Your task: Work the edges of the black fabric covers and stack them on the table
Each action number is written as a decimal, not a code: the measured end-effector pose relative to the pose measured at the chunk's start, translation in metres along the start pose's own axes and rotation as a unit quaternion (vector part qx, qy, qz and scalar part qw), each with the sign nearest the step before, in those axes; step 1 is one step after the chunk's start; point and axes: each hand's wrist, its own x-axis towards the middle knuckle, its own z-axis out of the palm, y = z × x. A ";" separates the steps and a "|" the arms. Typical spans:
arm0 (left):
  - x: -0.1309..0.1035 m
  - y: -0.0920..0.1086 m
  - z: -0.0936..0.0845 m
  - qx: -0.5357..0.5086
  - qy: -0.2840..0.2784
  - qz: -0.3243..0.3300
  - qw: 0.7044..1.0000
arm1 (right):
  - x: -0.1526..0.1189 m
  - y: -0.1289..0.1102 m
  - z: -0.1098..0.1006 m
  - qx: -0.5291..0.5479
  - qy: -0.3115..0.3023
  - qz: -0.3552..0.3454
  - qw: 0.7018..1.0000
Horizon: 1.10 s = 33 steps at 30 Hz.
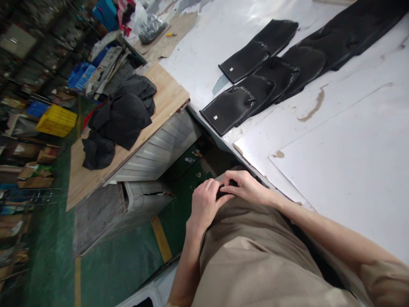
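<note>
My left hand is in front of my lap, its fingers curled closed around a small piece of black material. Beside it, my right hand pinches the same piece with thumb and forefinger. Most of the piece is hidden by the fingers, so its full shape cannot be seen. Just beyond, on the white table, black flat padded pieces lie overlapping in a row, with small white tags on some. A second, shorter group of black pieces lies next to the row.
The white table edge runs close by my right arm. At left, a wooden board holds crumpled black cloth. Farther back are a clear plastic bag, a yellow crate and cluttered shelves. The green floor shows below.
</note>
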 end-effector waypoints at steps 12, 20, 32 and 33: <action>-0.003 -0.009 0.006 -0.219 0.029 -0.125 0.967 | 0.003 0.004 -0.027 -0.013 -0.111 -0.098 0.989; -0.001 -0.006 0.007 -0.273 0.036 -0.134 0.952 | 0.003 0.006 -0.023 -0.011 -0.078 -0.102 0.992; 0.003 -0.006 0.001 -0.289 0.040 -0.113 0.950 | 0.001 0.009 -0.012 -0.028 -0.010 -0.086 0.996; 0.004 -0.004 0.000 -0.276 0.043 -0.112 0.954 | 0.001 0.009 -0.010 -0.023 0.000 -0.089 0.996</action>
